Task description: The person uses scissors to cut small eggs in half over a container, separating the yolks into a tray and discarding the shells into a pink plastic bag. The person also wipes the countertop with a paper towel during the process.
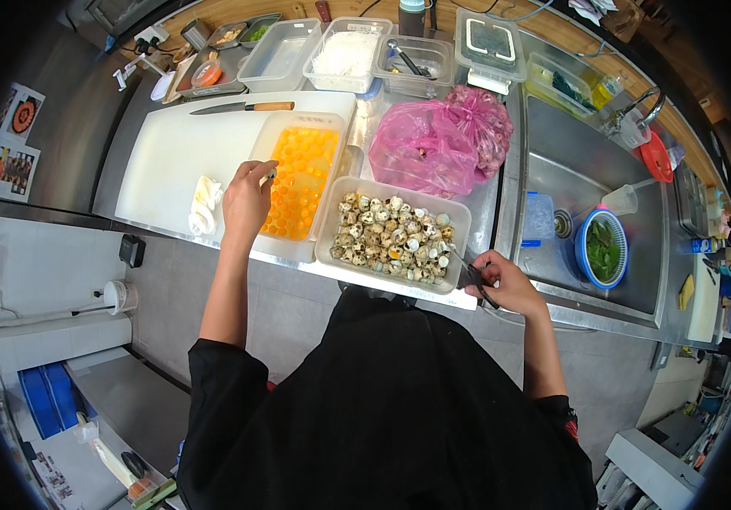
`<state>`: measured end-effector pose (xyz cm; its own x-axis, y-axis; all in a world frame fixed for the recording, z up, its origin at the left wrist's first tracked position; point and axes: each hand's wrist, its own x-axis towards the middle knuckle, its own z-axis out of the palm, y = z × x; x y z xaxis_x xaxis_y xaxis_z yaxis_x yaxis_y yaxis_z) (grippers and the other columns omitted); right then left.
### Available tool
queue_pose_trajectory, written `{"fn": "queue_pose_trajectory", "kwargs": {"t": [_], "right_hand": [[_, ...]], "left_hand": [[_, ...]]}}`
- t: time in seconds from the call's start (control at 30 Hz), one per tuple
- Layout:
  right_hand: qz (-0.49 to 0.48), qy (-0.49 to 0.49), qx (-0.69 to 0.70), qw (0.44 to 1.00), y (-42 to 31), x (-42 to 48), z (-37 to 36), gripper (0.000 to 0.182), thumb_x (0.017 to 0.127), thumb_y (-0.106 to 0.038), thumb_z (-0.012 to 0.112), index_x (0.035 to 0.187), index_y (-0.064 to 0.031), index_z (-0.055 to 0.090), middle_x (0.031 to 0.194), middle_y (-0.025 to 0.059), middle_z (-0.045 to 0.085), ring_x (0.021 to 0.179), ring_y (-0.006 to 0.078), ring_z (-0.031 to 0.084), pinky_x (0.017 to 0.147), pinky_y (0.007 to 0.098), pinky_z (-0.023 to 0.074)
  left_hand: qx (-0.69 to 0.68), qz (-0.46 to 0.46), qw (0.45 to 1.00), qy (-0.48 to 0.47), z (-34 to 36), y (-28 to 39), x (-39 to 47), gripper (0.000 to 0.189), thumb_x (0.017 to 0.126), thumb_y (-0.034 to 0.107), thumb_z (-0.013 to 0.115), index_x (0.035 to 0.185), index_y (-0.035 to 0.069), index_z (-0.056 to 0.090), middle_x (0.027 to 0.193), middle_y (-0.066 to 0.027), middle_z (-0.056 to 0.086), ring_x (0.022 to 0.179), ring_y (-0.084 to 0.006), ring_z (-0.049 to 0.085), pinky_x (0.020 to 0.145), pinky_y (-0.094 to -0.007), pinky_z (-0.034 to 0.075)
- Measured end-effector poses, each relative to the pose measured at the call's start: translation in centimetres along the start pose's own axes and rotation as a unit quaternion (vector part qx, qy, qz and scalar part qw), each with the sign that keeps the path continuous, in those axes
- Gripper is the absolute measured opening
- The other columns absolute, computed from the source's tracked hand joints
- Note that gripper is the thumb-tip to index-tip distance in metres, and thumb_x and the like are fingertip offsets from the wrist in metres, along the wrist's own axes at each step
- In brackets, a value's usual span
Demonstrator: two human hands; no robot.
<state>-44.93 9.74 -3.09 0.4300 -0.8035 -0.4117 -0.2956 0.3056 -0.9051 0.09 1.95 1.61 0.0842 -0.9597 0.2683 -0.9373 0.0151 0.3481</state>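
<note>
My left hand (247, 197) pinches a small quail egg shell (270, 174) over the left side of a clear plastic tub (252, 145). Inside that tub lie many yellow yolks (305, 169) in clear egg white. Black-handled scissors (481, 285) are in my right hand (507, 284), their blades pointing at the right wall of a second plastic tub (393, 185). This second tub is full of speckled quail eggs and shells (381, 233), some broken, with a bit of yolk among them. Whether the shell in my left hand still holds anything is hidden.
The tubs stand by the counter's front edge. A white cutting board (168, 150) bears a knife (241, 108) and a crumpled cloth (205, 205). Behind are pink plastic bags (426, 150) and a container of white shreds (346, 57). Rightward, a sink (563, 166) holds a blue basket (601, 248) of leaves.
</note>
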Motion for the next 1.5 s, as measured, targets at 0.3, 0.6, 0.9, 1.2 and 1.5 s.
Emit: {"fn": "queue_pose_trajectory", "kwargs": {"t": [0.3,0.6,0.9,1.2,1.5], "right_hand": [[0.006,0.027,-0.023,0.999,0.2,0.0,0.7,0.043,0.075,-0.022,0.082,0.103,-0.008,0.053,0.069,-0.0011,0.058,0.064,0.0065,0.053,0.056,0.0224,0.0371],[-0.057,0.057,0.003,0.997,-1.9,-0.3,3.4,0.04,0.077,-0.015,0.08,0.106,-0.0089,0.052,0.068,-0.0039,0.058,0.064,0.0038,0.052,0.057,0.0198,0.0372],[-0.118,0.19,-0.099,0.97,-4.4,-0.5,6.3,0.048,0.071,-0.015,0.082,0.108,-0.0073,0.053,0.077,0.0003,0.06,0.07,0.0101,0.053,0.07,0.026,0.0457],[-0.191,0.227,-0.129,0.946,-5.3,0.4,7.7,0.055,0.067,-0.017,0.085,0.11,-0.0059,0.052,0.083,0.004,0.061,0.077,0.0142,0.056,0.074,0.0297,0.0482],[-0.204,0.2,-0.159,0.945,-6.3,-0.1,7.2,0.045,0.067,-0.01,0.078,0.107,-0.0051,0.058,0.082,0.0048,0.062,0.075,0.0181,0.056,0.072,0.032,0.0465]], "left_hand": [[-0.228,0.069,0.962,-0.133,0.6,6.5,-1.6,0.027,0.083,0.02,0.07,0.108,0.01,0.068,0.09,-0.0133,0.067,0.08,-0.0252,0.066,0.071,-0.0328,0.051],[-0.72,-0.261,0.545,-0.341,6.6,13.1,-5.0,0.032,0.094,0.041,0.036,0.099,0.012,0.05,0.073,-0.002,0.048,0.066,-0.013,0.048,0.049,-0.0237,0.033],[-0.736,-0.283,0.52,-0.329,7.2,15.4,-7.5,0.024,0.098,0.03,0.051,0.112,0.01,0.05,0.099,-0.0025,0.055,0.078,-0.008,0.048,0.053,-0.0206,0.036],[-0.758,-0.245,0.522,-0.303,7.3,15.4,-8.7,0.043,0.094,0.02,0.06,0.135,0.013,0.05,0.1,0.004,0.059,0.078,-0.0049,0.046,0.058,-0.019,0.036],[-0.761,-0.177,0.542,-0.309,7.1,14.5,-8.7,0.046,0.094,0.014,0.058,0.138,0.01,0.046,0.122,0.0007,0.058,0.074,-0.0044,0.045,0.056,-0.0178,0.036]]}}
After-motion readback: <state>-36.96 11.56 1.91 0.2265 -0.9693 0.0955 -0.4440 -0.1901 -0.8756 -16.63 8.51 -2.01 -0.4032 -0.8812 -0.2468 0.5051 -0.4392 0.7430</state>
